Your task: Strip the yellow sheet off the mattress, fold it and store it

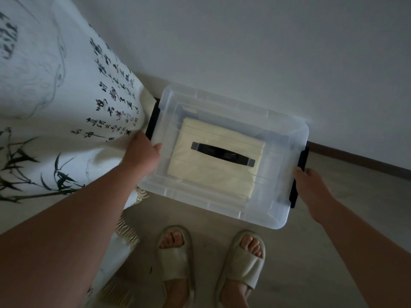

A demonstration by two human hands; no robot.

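Note:
The yellow sheet point(206, 172) lies folded flat inside a clear plastic storage box point(278, 196), seen through its closed lid. A black handle point(222, 154) runs across the middle of the lid. My left hand point(142, 152) grips the box's left end beside its black clip point(152, 121). At the right end, my right hand point(311, 187) holds the black clip point(295, 192). I cannot tell whether the box rests on the floor or hangs in my hands.
A bed point(55, 107) draped in a white cloth with black calligraphy and bamboo print fills the left side, its fringe hanging by the box. A white wall point(266, 52) with a dark skirting board stands behind. My feet in pale slippers point(175, 254) stand on the floor.

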